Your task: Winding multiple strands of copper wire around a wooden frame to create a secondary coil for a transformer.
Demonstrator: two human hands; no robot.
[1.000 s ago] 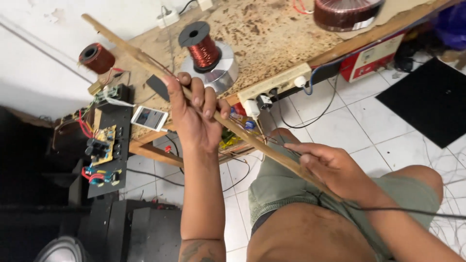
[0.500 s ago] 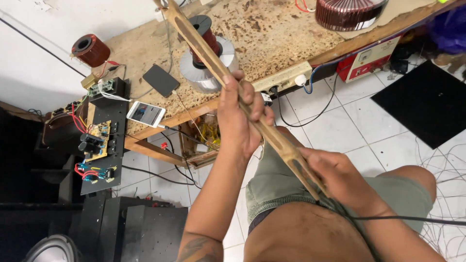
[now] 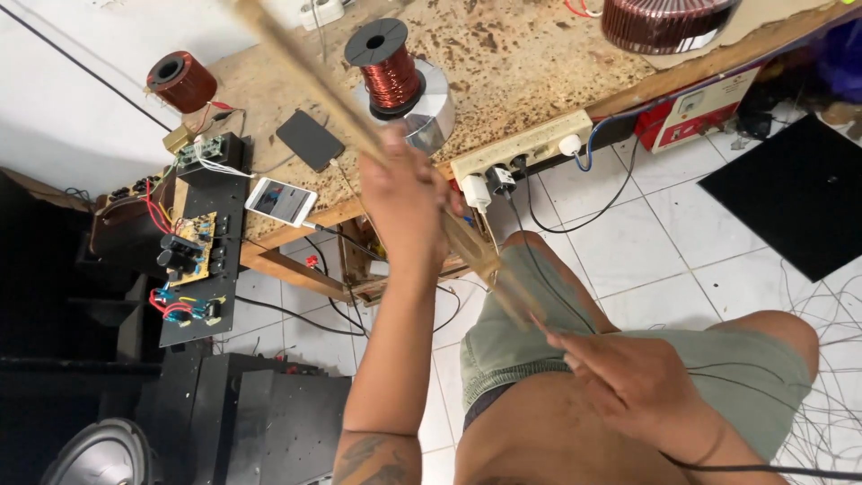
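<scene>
Gripping, near end: the right hand (image 3: 642, 386), lowest in the view and closest to the body, is closed around the lower end of a long wooden stick (image 3: 467, 247) — fingers curled over it, above the lap in green shorts (image 3: 718, 377).
Trailing wire: a thin dark wire (image 3: 772, 467) runs off from under the right wrist toward the lower right edge; where it joins the stick I cannot tell.
Stick's long axis: it slants from the right hand up and to the left, passing over the knee and on across the bench; its upper stretch is blurred.
Gripping, mid-length: the left hand (image 3: 406, 202) is wrapped shut around the stick about halfway along, back of the hand toward the camera, so its fingertips are hidden.
Which hand is nearer what: the left hand sits over the bench edge, just beside the white power strip (image 3: 521, 148); the right is well apart from the bench.
Farther on the bench: a spool of copper wire (image 3: 391, 72) stands upright on a silvery round base — the stick's blurred upper part crosses just to its left, above a dark phone (image 3: 310, 139).
Farthest: a smaller copper coil (image 3: 182, 81) at the back-left corner of the wooden workbench (image 3: 539, 63).
</scene>
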